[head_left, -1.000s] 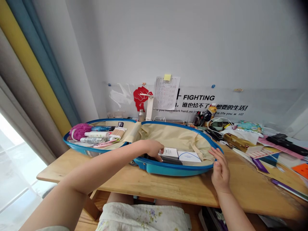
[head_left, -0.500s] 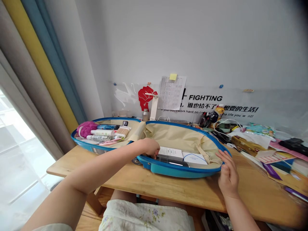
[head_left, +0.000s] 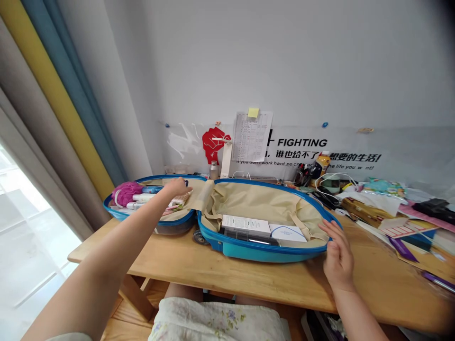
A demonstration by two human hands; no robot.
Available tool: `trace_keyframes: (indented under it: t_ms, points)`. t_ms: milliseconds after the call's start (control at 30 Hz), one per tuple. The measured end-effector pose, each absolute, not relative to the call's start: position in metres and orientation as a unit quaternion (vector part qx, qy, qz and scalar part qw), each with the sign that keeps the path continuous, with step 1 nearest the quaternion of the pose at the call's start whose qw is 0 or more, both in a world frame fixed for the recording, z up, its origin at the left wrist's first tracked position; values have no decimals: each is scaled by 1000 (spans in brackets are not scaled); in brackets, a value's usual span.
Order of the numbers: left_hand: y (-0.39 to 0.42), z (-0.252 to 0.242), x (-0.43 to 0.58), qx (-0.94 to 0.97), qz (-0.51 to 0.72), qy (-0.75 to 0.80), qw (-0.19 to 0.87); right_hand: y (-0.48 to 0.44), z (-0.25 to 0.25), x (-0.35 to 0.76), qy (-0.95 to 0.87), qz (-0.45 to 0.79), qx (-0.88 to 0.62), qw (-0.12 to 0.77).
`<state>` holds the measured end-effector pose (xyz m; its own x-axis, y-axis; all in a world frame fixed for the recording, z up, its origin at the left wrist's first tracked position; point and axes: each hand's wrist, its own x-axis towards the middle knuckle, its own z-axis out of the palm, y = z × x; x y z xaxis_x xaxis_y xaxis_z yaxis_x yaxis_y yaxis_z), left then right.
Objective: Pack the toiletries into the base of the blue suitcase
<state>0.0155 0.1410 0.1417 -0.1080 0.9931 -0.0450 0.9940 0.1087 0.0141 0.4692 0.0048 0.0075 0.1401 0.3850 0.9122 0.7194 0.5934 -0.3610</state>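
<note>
A blue suitcase lies open on the wooden table, its beige-lined halves side by side. My left hand is over the left half, near a dark item and a bundle of cotton swabs; its fingers are small and partly hidden, so a grip cannot be made out. Left of it are a purple bath puff and white tubes. The right half holds a white box, a second white box and a dark case. My right hand rests with spread fingers on the right rim.
Behind the suitcase stand a white lamp, a metallic bottle and an orange-yellow bottle. Papers, cables and pouches crowd the table's right side. Curtains hang at the left.
My left hand has moved from the near left corner of the right half to above the left half. My right hand stays at the right rim. The view has shifted slightly.
</note>
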Motion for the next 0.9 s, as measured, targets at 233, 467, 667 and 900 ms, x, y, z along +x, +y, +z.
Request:
trace_keyframes:
  t_ms: [233, 467, 667, 900]
  points:
    - [150, 111, 1, 601, -55, 792, 95, 3, 8, 469, -646, -132, -431, 616]
    - [145, 119, 4, 588, -14, 806, 65, 4, 8, 469, -639, -129, -434, 621]
    - [120, 169, 72, 722, 94, 683, -57, 4, 9, 468, -640, -128, -430, 624]
    - [86, 166, 214, 941, -14, 329, 71, 3, 10, 468, -645, -129, -427, 620]
